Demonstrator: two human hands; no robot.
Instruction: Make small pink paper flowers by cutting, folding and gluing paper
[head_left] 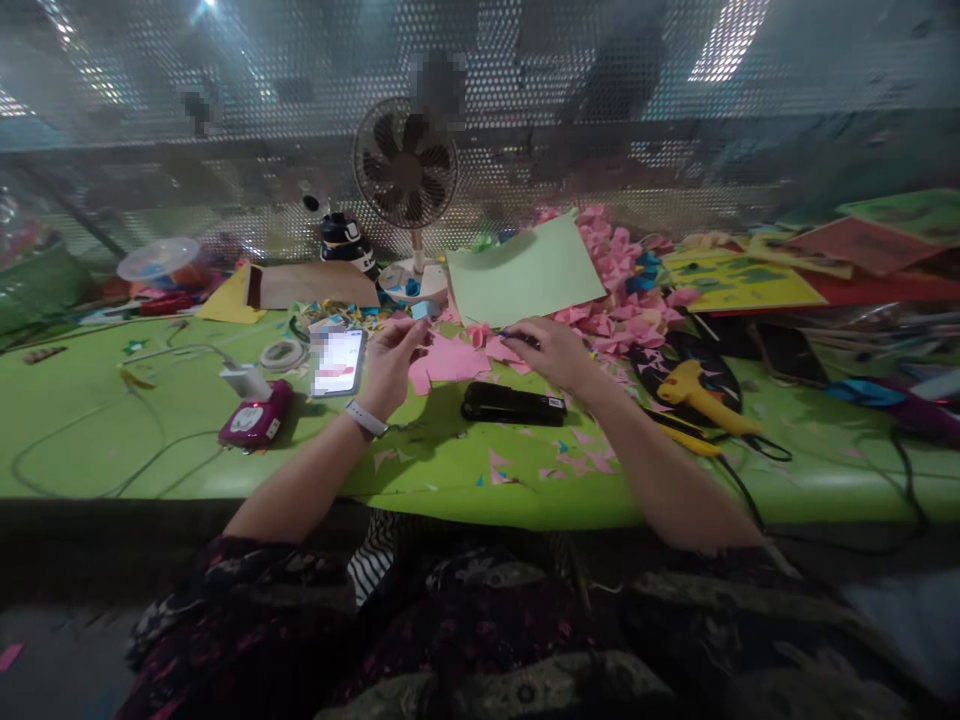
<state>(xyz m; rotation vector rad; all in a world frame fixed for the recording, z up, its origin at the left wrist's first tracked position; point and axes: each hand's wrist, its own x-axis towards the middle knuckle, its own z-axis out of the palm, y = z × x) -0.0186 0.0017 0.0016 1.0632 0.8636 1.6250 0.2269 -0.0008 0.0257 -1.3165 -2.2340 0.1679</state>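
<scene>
My left hand [391, 365] is over the green table, its fingers and thumb brought together beside a small light blue piece [425, 309]; whether it grips that piece is unclear. Across from it, my right hand [555, 350] has its fingers curled, with the tips near a pink folded paper piece [477, 335]. Anything inside those fingers is too small to make out. Flat pink paper [450, 362] lies between the two hands. Just below it, closer to me, rests a black stapler [514, 404].
A pale green sheet [525, 270] leans against a heap of pink folded papers [619, 270]. A fan [406, 170] stands behind. Left are a lit phone [339, 362], tape roll [283, 354] and purple power adapter [256, 415]. A yellow glue gun [709, 398] lies right, among paper scraps [581, 460].
</scene>
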